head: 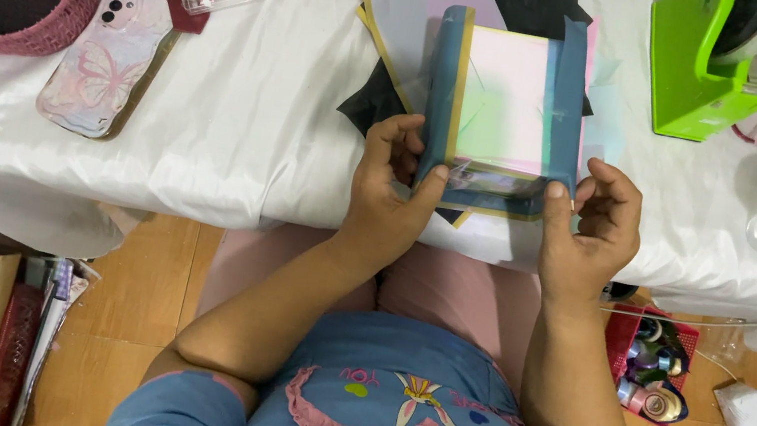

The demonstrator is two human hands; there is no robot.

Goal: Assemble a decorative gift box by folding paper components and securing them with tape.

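A teal-edged folded paper piece (507, 102), with pastel pink and green panels in its middle and a thin yellow strip along its left side, is held at the near edge of the white-covered surface (241, 120). Its near end is gripped from both sides: the left hand (394, 180) is closed on the lower left corner, thumb pressed on top, and the right hand (600, 223) is closed on the lower right corner in the same way. The piece is thus kept flat and taut over the edge, apparently so that a glossy strip, possibly clear tape, can be smoothed along its near end; the view there is too small to be sure. Loose coloured and black sheets (410, 15) lie beneath it. A phone in a butterfly case (109, 59) lies towards the left edge, well apart. A green tape dispenser (704, 72) stands near the far right corner, within reach of the right hand.
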